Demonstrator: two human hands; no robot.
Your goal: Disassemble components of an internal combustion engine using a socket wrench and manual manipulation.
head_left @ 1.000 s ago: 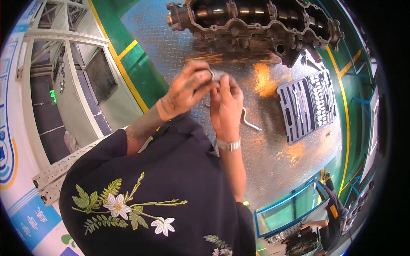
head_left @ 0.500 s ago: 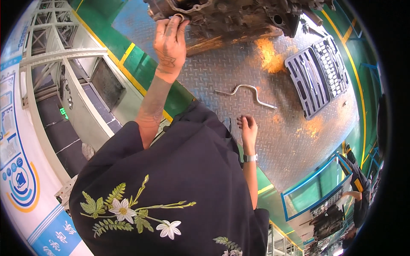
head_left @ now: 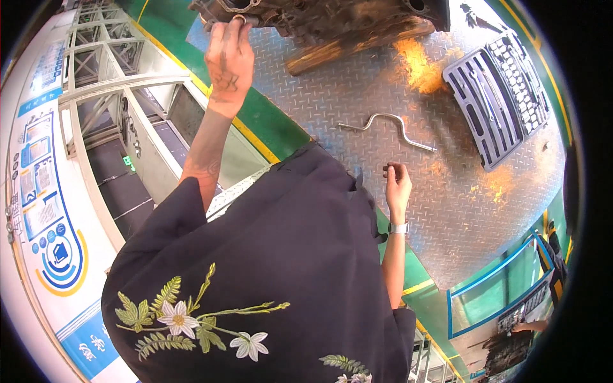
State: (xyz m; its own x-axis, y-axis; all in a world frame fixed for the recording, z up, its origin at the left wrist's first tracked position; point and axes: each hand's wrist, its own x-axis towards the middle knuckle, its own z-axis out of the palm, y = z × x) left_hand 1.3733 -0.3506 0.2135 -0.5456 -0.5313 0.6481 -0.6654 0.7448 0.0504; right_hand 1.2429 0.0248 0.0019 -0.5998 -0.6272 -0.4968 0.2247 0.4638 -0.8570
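Note:
At the near left edge of a dark, greasy engine block [head_left: 332, 19], my left hand [head_left: 228, 64] reaches up with its fingers closed round a small round metal part [head_left: 239, 19]. Whether that part is loose or fixed to the block cannot be told. My right hand [head_left: 398, 188] hovers low over the metal plate, fingers loosely curled and apart, with nothing seen in it. Just beyond it lies a bent silver speed-brace handle [head_left: 389, 119], touched by neither hand.
A wooden beam [head_left: 357, 48] supports the block on the tread-patterned metal plate [head_left: 319, 96]. To the right sits an open grey tool case [head_left: 476, 137] with wrenches and sockets. Light metal framework [head_left: 153, 83] stands left. Another person's hand [head_left: 530, 326] shows at far lower right, near a blue-edged frame [head_left: 449, 313].
The view has shifted, so the plate and tool case sit further right. My left hand still grips at the block's edge, and my right hand remains near the brace.

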